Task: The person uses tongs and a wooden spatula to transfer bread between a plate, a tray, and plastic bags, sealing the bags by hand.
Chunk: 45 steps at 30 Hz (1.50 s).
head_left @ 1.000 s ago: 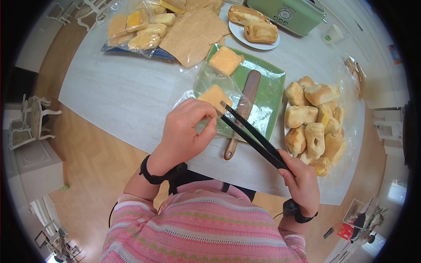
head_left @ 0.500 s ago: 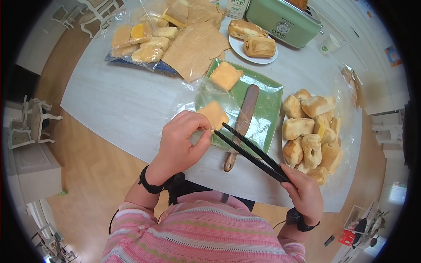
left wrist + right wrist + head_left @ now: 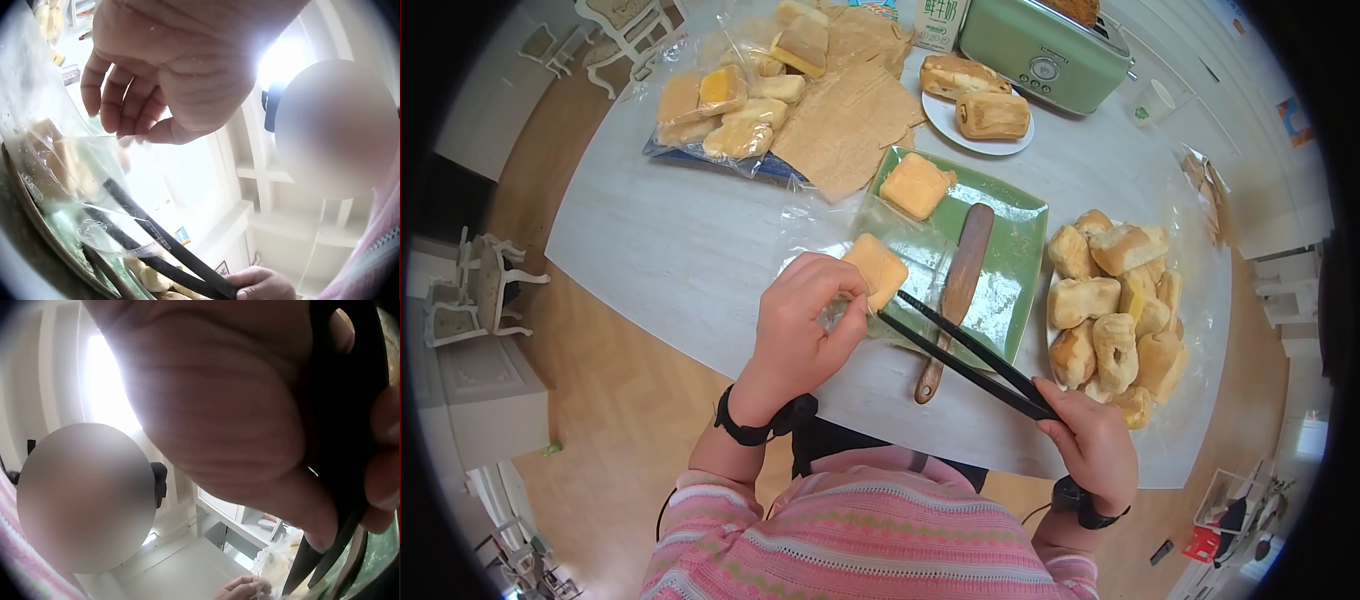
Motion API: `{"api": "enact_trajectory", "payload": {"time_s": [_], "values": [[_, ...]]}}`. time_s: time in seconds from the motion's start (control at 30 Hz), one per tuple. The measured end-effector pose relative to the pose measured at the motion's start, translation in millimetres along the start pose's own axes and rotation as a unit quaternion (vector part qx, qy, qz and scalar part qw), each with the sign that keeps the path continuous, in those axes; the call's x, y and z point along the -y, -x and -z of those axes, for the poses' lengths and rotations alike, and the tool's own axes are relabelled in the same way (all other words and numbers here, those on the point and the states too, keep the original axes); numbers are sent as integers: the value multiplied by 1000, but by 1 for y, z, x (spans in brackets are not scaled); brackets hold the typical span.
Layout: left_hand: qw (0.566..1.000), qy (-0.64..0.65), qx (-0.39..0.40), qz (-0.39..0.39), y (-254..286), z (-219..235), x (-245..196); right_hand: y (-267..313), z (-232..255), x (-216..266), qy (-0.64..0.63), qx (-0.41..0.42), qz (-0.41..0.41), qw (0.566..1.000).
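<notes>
My left hand (image 3: 805,315) pinches the edge of a clear plastic bag (image 3: 94,156) between thumb and fingertips. In the bag, over the left part of the green square plate (image 3: 1018,270), is a square yellowish bread piece (image 3: 876,270). Black tongs (image 3: 980,375) are gripped in my right hand (image 3: 1092,445). Their tips stand slightly apart, right at the near edge of that bread. A second square bread piece (image 3: 916,186) lies at the plate's far left corner. A brown wooden spatula (image 3: 966,265) lies across the plate, its handle past the near rim.
Bread rolls (image 3: 1085,300) are heaped at the right. Behind the plate are brown paper (image 3: 840,130), bagged bread (image 3: 745,115) on a blue tray, a white plate (image 3: 990,147) with two pastries, a green toaster (image 3: 1045,62), a milk carton (image 3: 938,22) and a paper cup (image 3: 1152,103).
The tong tips have drawn back from on top of the bread to its near edge and spread apart. My left hand has shifted slightly left, still holding the bag.
</notes>
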<state>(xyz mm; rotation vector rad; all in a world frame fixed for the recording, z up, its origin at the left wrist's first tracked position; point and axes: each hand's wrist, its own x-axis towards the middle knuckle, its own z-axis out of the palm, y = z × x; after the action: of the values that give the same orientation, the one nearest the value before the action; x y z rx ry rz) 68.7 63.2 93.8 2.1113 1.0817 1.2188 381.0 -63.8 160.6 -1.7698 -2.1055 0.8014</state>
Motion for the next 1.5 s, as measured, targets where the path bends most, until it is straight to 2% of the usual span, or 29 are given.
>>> {"api": "enact_trajectory", "payload": {"time_s": [0.13, 0.2, 0.27, 0.43, 0.57, 0.63, 0.7, 0.77, 0.9, 0.97, 1.0, 1.03, 1.07, 1.1, 1.17, 1.2, 1.27, 1.37, 1.5], "values": [[1000, -4, 22, -21, -2, -6, -1, -10, -7, 7, 18, 27, -14, 999], [999, -4, 28, -22, -2, -6, -3, -18, -16, 9, 11, 12, -5, 1000], [996, -16, 82, -11, 0, -4, -4, -25, -24, 10, 3, -4, 3, 1000], [997, -32, 69, 11, -1, 0, -1, -29, -27, 6, -15, -1, 3, 1000], [997, -55, 53, 15, -1, 2, 3, -14, -11, -7, -46, -15, -9, 999], [997, -68, 46, 16, -2, 1, 3, -1, -4, -14, -75, -27, -79, 994], [996, -81, 43, 22, 0, -1, 4, 11, -1, -23, -85, -35, -80, 993], [995, -94, 40, 12, 4, -6, 8, 23, -2, -25, -173, -53, -170, 969], [990, -125, 42, 48, 12, -13, 4, 27, -23, -36, -213, -88, -212, 950], [985, -169, -25, -23, 14, -19, -1, 23, -32, -35, -219, -85, -225, 945], [985, -169, -17, -18, 19, -22, -7, 20, -37, -32, -273, -103, -239, 926], [986, -158, -23, -57, 22, -27, -12, 17, -41, -32, -325, -121, -248, 904], [984, -147, -29, -96, 24, -32, -18, 17, -44, -35, -356, -106, -246, 895], [984, -149, -25, -96, 28, -38, -26, 15, -47, -35, -359, -105, -247, 894], [989, -85, 91, -81, 39, -51, -45, 10, -52, -33, -444, -105, -245, 856], [989, -86, 94, -81, 43, -57, -50, 9, -53, -33, -446, -105, -245, 854], [979, -108, 166, -42, 52, -71, -54, 9, -56, -33, -479, -121, -236, 837], [967, -177, 182, -12, 62, -84, -52, 12, -58, -36, -481, -121, -229, 838], [962, -218, 165, -27, 72, -95, -41, 16, -63, -42, -490, -107, -214, 838]]}}
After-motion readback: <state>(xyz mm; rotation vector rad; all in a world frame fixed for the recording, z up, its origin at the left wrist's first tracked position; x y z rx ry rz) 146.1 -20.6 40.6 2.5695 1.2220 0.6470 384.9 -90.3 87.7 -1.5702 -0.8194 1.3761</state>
